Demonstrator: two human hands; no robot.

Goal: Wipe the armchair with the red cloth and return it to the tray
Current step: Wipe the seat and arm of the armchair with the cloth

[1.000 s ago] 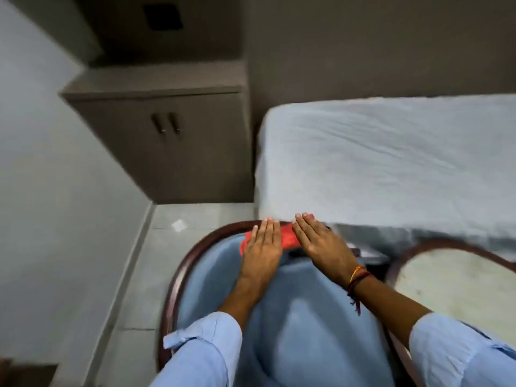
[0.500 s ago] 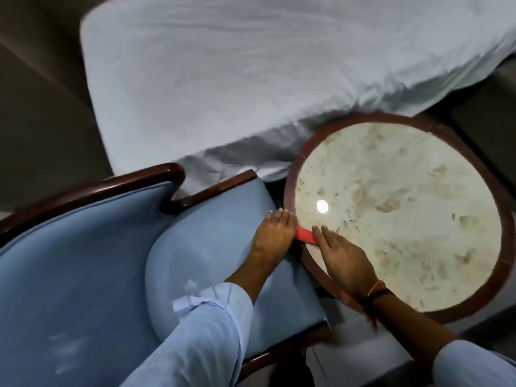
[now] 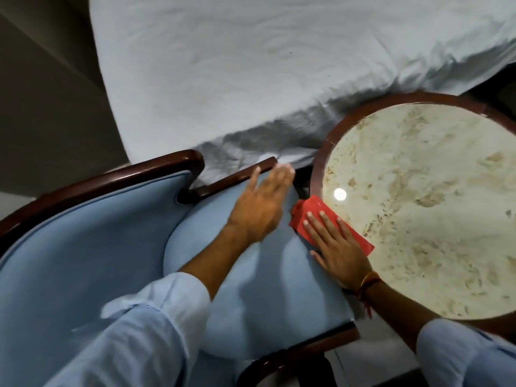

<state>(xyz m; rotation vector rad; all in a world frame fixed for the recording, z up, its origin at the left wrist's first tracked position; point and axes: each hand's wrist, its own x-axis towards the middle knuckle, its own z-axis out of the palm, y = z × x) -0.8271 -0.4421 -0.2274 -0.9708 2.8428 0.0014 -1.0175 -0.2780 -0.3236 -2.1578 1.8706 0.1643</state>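
Armchair point(image 3: 92, 255) sits left, round table point(image 3: 435, 208) right beside it, bed point(image 3: 251, 65) behind both, and the cloth point(image 3: 307, 216) lies across the table's near-left rim.

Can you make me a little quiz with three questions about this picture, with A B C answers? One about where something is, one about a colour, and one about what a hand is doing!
1. Where does the red cloth lie?
A. On the bed
B. Across the edge of the round table and the chair seat
C. On the floor

2. What colour is the armchair cushion?
A. Light blue
B. Green
C. Yellow

3. What is the right hand doing?
A. Pointing up in the air
B. Making a fist around a cup
C. Pressing flat on the cloth

Answers:
1 B: the cloth lies partly on the rim of the round table and partly over the seat edge.
2 A: the seat and back are light blue inside a dark wood frame.
3 C: its fingers are spread flat on the cloth, while the left hand is open over the seat, off the cloth.
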